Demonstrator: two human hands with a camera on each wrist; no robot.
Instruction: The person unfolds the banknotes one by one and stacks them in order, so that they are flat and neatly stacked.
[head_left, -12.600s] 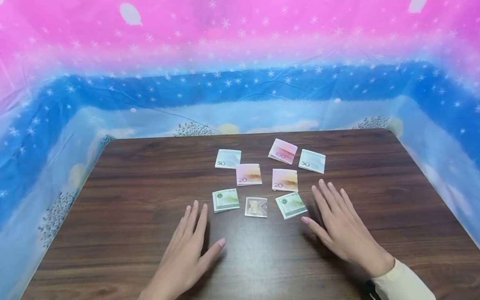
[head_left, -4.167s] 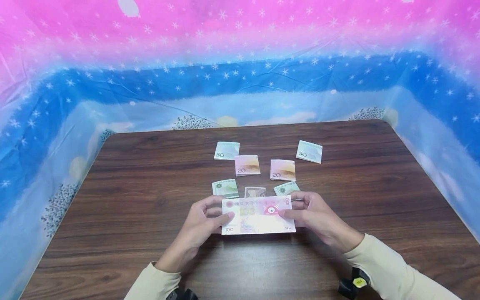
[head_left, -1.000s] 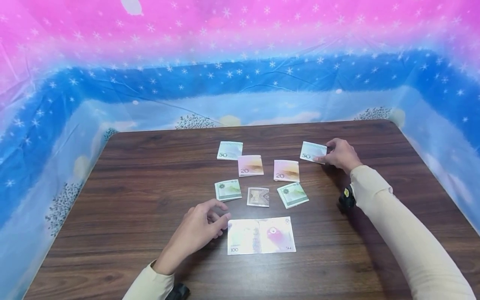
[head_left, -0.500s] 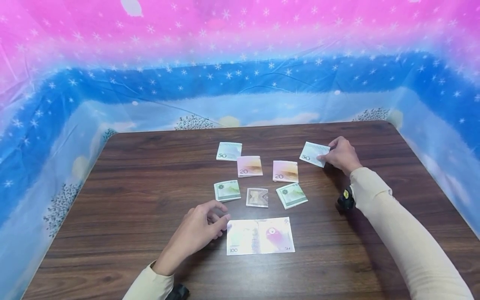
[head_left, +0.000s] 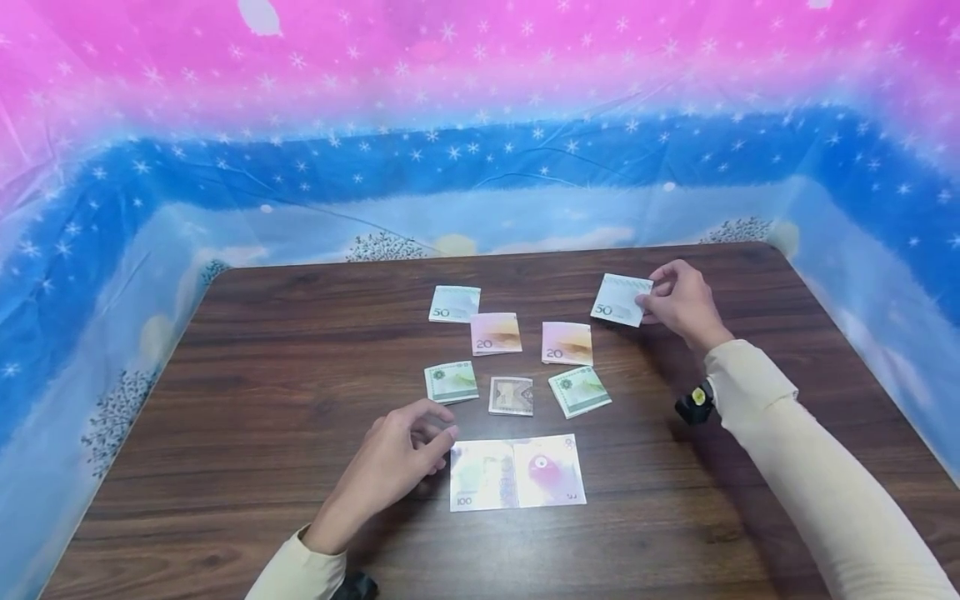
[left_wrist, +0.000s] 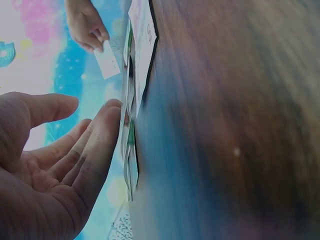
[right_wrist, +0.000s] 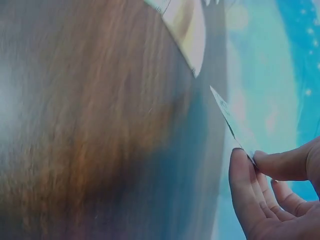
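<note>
My right hand [head_left: 684, 304] pinches the right edge of a folded green 50 banknote [head_left: 621, 300] between thumb and fingers. In the right wrist view this banknote [right_wrist: 231, 122] is seen edge-on, lifted off the table. An unfolded 100 banknote [head_left: 517, 473], creased down its middle, lies flat at the front. My left hand [head_left: 397, 458] is just left of it, fingers loosely bent and holding nothing. The left wrist view shows the left hand's thumb and fingers [left_wrist: 95, 145] apart. Whether it touches the table or the 100 banknote I cannot tell.
Folded banknotes lie behind the 100: another 50 [head_left: 454, 304], two 20s [head_left: 496, 334], two green notes [head_left: 452, 382] and a brownish note [head_left: 512, 396]. The dark wooden table [head_left: 262, 400] ends at a pink and blue snowflake-patterned curtain [head_left: 450, 167].
The 100 banknote was folded at the back; it was picked up, unfolded in both hands and laid at the front. Since then the right hand has taken the right 50 and lifted it.
</note>
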